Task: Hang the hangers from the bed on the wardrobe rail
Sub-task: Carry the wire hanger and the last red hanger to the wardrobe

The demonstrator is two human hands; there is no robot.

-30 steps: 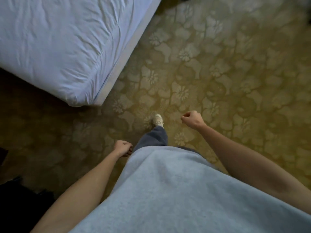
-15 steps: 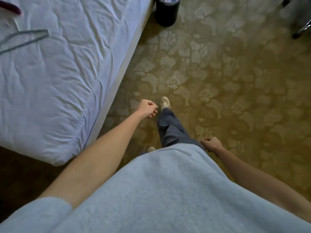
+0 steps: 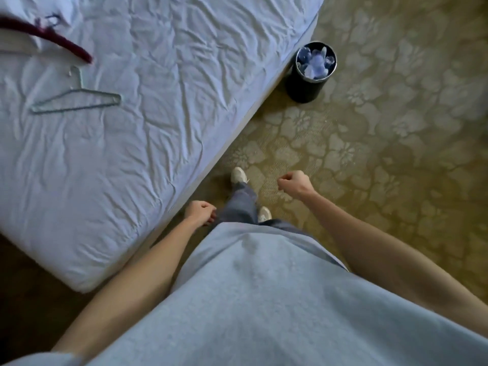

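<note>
A thin grey wire hanger (image 3: pixel 76 101) lies flat on the white bed (image 3: pixel 158 133) at the upper left. Above it lies a dark red padded hanger (image 3: pixel 60 43), partly cut off by the frame edge. My left hand (image 3: pixel 199 212) hangs by my hip next to the bed's edge, fingers loosely curled and holding nothing. My right hand (image 3: pixel 294 182) swings in front of me over the carpet, also loosely curled and holding nothing. Both hands are far from the hangers. No wardrobe rail is in view.
A black round bin (image 3: pixel 309 72) with clear plastic inside stands on the patterned yellow carpet (image 3: pixel 396 154), against the bed's side. My feet stand on the carpet close to the bed's edge. A dark area lies at the lower left below the mattress corner.
I have walked along the bed, and both hangers and the bin have come fully into view. My arms swung: the left hand dropped back to my hip, the right came forward.
</note>
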